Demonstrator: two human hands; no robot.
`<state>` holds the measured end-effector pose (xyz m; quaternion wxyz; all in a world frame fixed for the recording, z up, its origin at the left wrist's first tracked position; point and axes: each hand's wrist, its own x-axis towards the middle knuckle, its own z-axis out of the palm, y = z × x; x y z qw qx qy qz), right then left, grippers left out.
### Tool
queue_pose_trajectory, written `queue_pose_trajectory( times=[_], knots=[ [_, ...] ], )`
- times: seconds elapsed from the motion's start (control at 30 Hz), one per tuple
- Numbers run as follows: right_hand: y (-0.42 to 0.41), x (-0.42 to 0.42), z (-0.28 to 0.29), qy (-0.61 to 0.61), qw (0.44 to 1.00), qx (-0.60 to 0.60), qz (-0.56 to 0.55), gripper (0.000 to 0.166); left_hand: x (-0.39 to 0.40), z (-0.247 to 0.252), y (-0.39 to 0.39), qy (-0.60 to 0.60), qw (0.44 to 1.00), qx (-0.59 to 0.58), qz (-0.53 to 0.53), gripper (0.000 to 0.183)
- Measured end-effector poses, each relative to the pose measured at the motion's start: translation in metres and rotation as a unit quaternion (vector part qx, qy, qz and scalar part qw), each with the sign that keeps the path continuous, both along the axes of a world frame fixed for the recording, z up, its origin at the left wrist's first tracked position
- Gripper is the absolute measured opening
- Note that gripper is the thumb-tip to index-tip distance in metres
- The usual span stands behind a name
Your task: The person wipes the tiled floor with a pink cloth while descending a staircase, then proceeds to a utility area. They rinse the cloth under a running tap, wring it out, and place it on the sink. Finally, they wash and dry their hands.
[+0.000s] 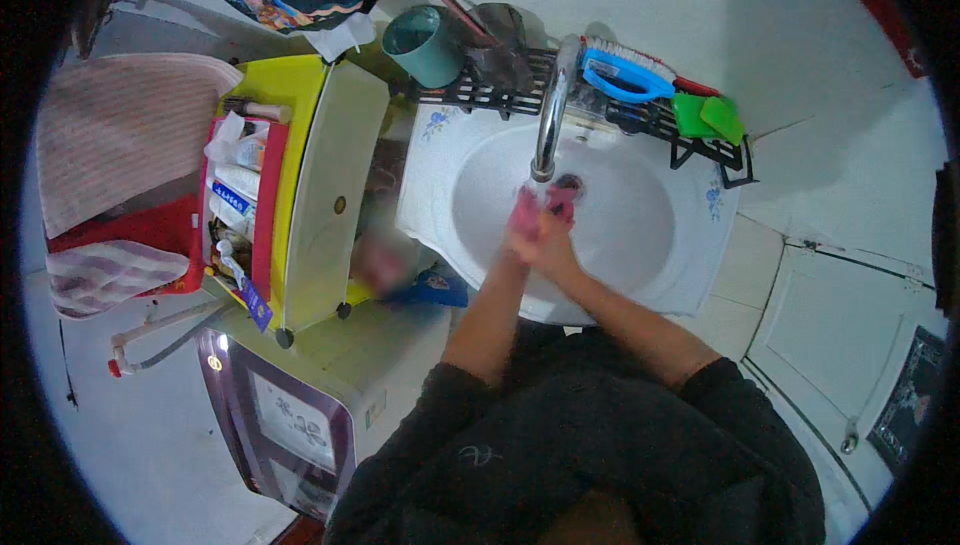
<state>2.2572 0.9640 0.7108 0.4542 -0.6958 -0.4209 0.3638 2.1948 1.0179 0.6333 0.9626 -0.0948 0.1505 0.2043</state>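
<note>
Over the basin of a white ceramic sink (637,245), my two hands are close together just below the spout of a chrome faucet (553,117). A pink cloth (526,213) is in my left hand (520,233), bunched and wet-looking. My right hand (551,241) overlaps it from the other side, with pink cloth also at its fingertips. Blur and overlap hide the exact finger positions. The dark drain (570,183) lies just beyond the cloth.
Behind the faucet, a black rack (517,98) holds a green cup (424,46), a blue-handled brush (628,79) and green sponges (705,115). At the left stand a yellow-and-white cabinet (337,192) with a red tray of toiletries (262,245) and a washing machine (405,342). A white door (832,320) is at the right.
</note>
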Motion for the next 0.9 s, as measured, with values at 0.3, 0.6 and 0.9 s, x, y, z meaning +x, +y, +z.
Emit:
queue_pose_trajectory(
  times=[0.3,0.6,0.9],
  knots=[
    [0.019,0.05,-0.036,-0.068,0.979,-0.112,-0.157,0.042,0.026,-0.014,-0.013,0.252,0.966,0.007,0.052,0.045],
    [0.02,0.039,-0.022,-0.062,0.982,-0.167,-0.067,0.046,0.018,0.027,0.007,0.347,0.932,0.005,0.103,0.037],
    [0.015,0.089,-0.058,-0.065,0.983,-0.08,0.153,0.066,0.005,0.106,0.034,0.362,0.844,0.389,-0.078,0.049]
  ],
)
